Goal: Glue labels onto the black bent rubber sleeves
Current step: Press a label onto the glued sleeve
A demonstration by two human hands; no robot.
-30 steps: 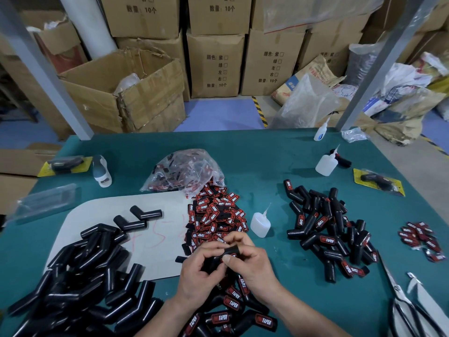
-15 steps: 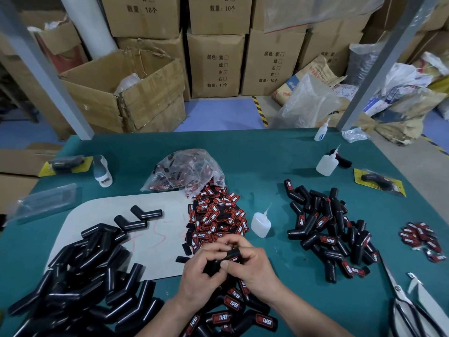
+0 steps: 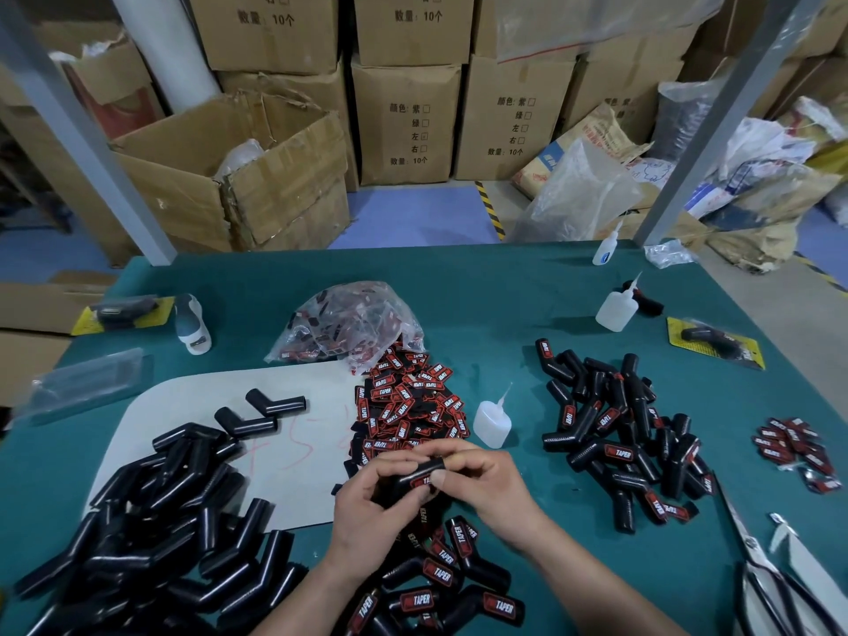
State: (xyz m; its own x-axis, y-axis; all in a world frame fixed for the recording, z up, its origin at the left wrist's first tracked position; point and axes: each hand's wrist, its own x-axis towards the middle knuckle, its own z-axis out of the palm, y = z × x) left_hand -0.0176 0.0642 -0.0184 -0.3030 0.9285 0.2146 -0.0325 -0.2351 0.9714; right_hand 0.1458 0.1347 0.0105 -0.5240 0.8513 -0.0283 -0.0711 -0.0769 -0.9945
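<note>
Both hands hold one black bent rubber sleeve point(image 3: 415, 475) above the green table's near middle. My left hand point(image 3: 367, 511) grips its lower part. My right hand point(image 3: 486, 488) pinches the upper end, with the thumb pressing a red label against it. Behind the hands lies a heap of loose red and black labels point(image 3: 408, 406), with a small glue bottle point(image 3: 491, 422) beside it. Unlabelled sleeves point(image 3: 151, 521) are piled at the left. Labelled sleeves lie under my wrists point(image 3: 449, 585) and in a pile at the right point(image 3: 619, 433).
A clear bag of labels point(image 3: 348, 323) sits behind the heap. Two more glue bottles point(image 3: 615, 309) stand at the back right. A small label cluster point(image 3: 794, 447) and scissors point(image 3: 761, 571) lie at the right edge. A white sheet point(image 3: 284, 452) covers the table's left; cardboard boxes stand beyond.
The hands stayed in place with the sleeve; the fingers shifted only slightly on it. Nothing else moved.
</note>
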